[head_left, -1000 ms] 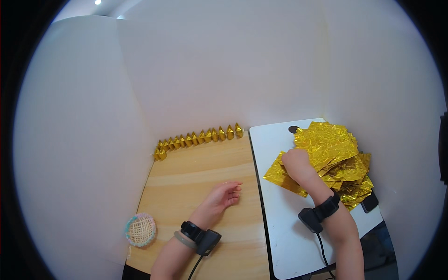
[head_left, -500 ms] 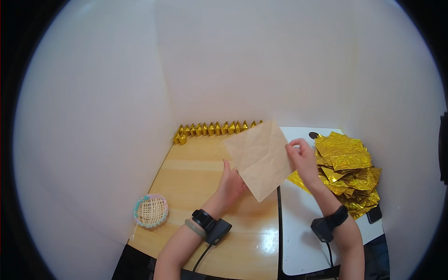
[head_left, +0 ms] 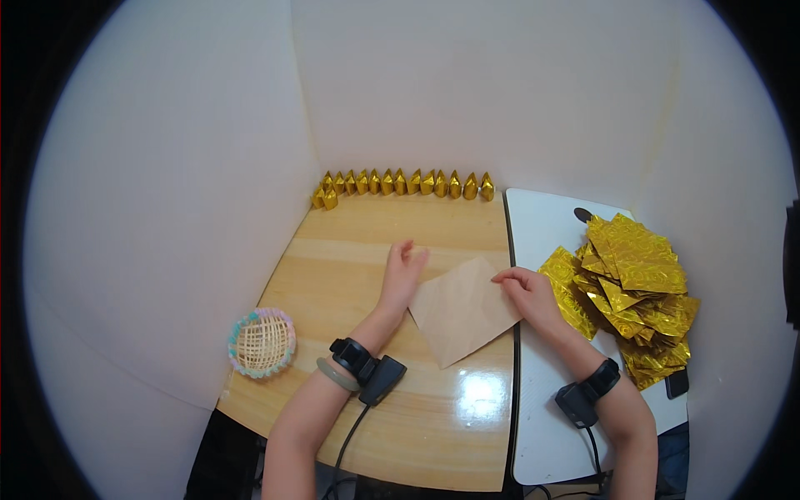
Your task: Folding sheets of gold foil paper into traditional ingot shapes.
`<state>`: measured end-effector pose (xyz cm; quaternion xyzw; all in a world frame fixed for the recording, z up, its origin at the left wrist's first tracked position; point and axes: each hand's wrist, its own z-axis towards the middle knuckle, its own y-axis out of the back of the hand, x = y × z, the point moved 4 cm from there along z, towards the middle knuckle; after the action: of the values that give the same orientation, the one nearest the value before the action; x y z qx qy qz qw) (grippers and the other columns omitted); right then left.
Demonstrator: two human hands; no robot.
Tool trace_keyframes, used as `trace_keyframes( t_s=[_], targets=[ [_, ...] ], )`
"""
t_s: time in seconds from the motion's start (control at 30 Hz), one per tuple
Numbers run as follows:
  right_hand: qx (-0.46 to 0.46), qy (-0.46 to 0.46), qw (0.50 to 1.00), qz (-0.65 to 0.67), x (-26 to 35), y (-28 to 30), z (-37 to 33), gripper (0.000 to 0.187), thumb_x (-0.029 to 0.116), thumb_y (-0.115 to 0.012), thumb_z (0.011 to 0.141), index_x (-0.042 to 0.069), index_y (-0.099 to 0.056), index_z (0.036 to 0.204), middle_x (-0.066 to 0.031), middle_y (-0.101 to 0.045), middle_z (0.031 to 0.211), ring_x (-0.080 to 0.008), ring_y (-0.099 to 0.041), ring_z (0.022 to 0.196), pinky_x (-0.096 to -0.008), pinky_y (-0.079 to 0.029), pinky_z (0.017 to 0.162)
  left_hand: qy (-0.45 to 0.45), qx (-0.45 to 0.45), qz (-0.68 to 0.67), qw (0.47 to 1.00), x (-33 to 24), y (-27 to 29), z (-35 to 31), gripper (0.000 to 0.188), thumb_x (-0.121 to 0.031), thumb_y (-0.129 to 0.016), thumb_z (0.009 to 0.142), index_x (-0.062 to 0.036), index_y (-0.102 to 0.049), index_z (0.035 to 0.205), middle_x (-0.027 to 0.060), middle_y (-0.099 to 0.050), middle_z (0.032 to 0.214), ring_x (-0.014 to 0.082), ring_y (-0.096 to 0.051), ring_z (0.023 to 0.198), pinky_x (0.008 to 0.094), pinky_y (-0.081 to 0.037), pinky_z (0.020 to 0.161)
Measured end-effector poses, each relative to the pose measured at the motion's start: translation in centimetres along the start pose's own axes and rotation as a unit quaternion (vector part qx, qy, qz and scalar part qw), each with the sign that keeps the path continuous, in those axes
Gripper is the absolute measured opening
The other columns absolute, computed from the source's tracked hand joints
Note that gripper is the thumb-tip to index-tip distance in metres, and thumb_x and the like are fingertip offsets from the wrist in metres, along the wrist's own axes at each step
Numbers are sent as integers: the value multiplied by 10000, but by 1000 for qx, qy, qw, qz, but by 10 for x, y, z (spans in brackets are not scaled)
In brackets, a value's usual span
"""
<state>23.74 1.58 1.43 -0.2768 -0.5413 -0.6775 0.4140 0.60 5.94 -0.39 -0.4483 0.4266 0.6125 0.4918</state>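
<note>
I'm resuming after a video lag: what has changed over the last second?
The right hand has taken up a tan-faced sheet and moved it left from the gold pile to over the wooden table. The left hand is now beside the sheet's left edge. The folded gold pieces and basket stayed put.

Basket (head_left: 262, 344), round, woven, pale, rim trimmed in teal and pink; at left edge of wood-grain surface (head_left: 333, 275). Phone (head_left: 677, 385), dark, partly hidden, at right edge of white surface (head_left: 546, 408). Spot (head_left: 582, 215), dark, rounded, near its back. Walls (head_left: 475, 92), white, at left, back and right.
</note>
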Motion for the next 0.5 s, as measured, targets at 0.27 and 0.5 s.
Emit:
trace_keyframes(
  t_s=[0.27,0.5],
  targets=[
    [299,-60,933,188,10,3,-4,334,14,-411,806,27,-594,1085,-33,-628,816,-87,-559,742,-238,-453,707,50,391,-6,919,-11,-1,-25,319,37,-415,788,29,-549,1078,94,-598,986,134,-551,921,252,-428,860],
    [329,37,943,36,27,-7,-8,319,37,-589,741,83,-625,1055,-45,-595,933,-152,-553,875,-280,-443,793,110,370,-93,918,-3,6,-23,257,-49,-420,892,26,-515,1120,94,-607,988,136,-574,899,248,-447,825]
  ],
)
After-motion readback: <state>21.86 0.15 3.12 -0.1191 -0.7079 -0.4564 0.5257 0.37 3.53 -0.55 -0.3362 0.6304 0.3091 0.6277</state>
